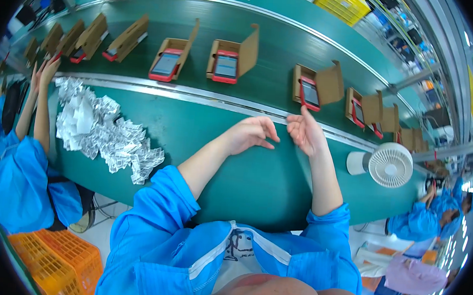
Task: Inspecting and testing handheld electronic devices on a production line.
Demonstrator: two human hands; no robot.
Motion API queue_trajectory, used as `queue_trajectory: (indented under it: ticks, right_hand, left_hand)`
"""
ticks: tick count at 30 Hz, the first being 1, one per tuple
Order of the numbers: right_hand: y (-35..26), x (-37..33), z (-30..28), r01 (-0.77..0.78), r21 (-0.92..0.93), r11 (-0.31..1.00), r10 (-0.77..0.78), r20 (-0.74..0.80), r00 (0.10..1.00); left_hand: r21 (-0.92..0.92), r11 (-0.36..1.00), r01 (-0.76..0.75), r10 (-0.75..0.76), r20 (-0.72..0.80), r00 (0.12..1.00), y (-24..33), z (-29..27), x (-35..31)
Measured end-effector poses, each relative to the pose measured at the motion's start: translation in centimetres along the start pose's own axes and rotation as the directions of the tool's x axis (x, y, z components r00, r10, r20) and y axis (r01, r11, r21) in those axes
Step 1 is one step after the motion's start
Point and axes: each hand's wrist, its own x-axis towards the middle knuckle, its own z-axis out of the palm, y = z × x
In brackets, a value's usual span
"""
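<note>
My left hand [251, 135] hovers over the green table [239, 189] near the belt's metal edge, its fingers loosely bent and apart, with nothing in them. To its right, my right hand [307, 135] is raised at the edge, thumb up and fingers slightly curled, also holding nothing that I can see. Just beyond its thumb, a red-framed handheld device with a screen [309, 92] lies in an open cardboard box [328, 84]. Farther left on the belt, two more open boxes hold similar red devices [225, 66] [166, 65].
A heap of small clear plastic packets [106, 122] covers the table's left part. A white fan [390, 165] stands at the right. More boxes [92, 36] line the green conveyor belt [279, 46]. Co-workers in blue sit on both sides; one reaches toward the belt at left.
</note>
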Motion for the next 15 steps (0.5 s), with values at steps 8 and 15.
queue_trajectory:
  ticks: [8, 15]
  right_hand:
    - [0.7, 9.3, 10.6, -0.141, -0.139, 0.98, 0.179, 0.322, 0.93]
    - [2.7, 12.3, 11.2, -0.095, 0.054, 0.994, 0.08, 0.243, 0.967]
  left_hand:
    - [0.436, 0.894, 0.1, -0.128, 0.036, 0.991, 0.4, 1.1, -0.1]
    - [0.43, 0.898, 0.093, -0.125, 0.048, 0.991, 0.0, 1.1, -0.3]
